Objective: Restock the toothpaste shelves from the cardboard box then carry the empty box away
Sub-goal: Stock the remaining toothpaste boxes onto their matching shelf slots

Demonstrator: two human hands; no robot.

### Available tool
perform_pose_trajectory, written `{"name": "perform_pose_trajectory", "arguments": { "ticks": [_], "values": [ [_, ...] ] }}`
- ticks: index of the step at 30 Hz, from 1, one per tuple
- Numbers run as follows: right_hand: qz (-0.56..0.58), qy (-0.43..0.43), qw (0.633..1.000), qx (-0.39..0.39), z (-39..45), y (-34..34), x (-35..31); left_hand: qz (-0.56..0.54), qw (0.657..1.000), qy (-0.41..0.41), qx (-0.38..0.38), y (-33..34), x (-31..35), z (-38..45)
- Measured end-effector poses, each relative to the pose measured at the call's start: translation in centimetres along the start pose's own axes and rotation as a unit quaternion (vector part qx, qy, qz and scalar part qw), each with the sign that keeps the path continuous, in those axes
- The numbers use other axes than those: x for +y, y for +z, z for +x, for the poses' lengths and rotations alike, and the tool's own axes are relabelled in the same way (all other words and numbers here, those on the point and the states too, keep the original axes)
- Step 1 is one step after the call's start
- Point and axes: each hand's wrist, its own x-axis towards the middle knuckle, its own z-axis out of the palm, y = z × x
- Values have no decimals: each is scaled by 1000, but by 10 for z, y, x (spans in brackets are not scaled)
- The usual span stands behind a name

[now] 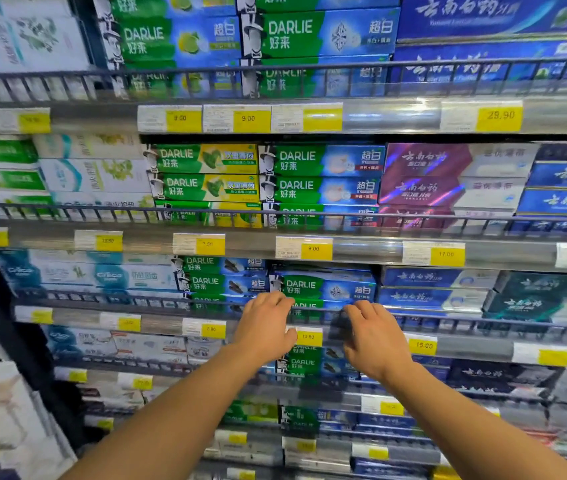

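A: Now, which step is being worked, read against the wire rail (309, 311) of the third shelf down?

B: Stocking, it is judged. Left of the hands, behind that rail, a stack of green and blue Darlie boxes (223, 282) is seen. The left hand (264, 325) is laid over the rail, fingers bent across it toward the blue Darlie carton (323, 289) just behind; whether the carton is pinched or merely touched cannot be told. The right hand (373, 336) is held at the rail too, fingers curled downward, and what lies under them is blurred, so its hold cannot be told either.

A: And further right of the rail?

B: Dark blue cartons (437, 289) are stacked there, and a yellow price tag (422, 345) is fixed just below.

A: Where is the cardboard box?

B: It is not in view.

A: What is called for next?

B: Probably the carton is to be squared against its stack behind the rail, then more stock is to be fetched.
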Motion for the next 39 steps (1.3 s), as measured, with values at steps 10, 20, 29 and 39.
{"name": "perform_pose_trajectory", "arguments": {
  "ticks": [10,20,29,39],
  "values": [
    [66,-85,993,53,36,-6,-78,-64,991,-60,97,-18,-71,-30],
    [-34,-54,995,79,70,11,-154,36,993,-80,76,-18,-148,-47],
    [61,110,987,99,81,-6,-168,-21,992,-64,102,-23,-166,-38],
    [151,118,975,109,85,-8,-172,-142,977,-57,148,-27,-166,-33]
  ]
}}
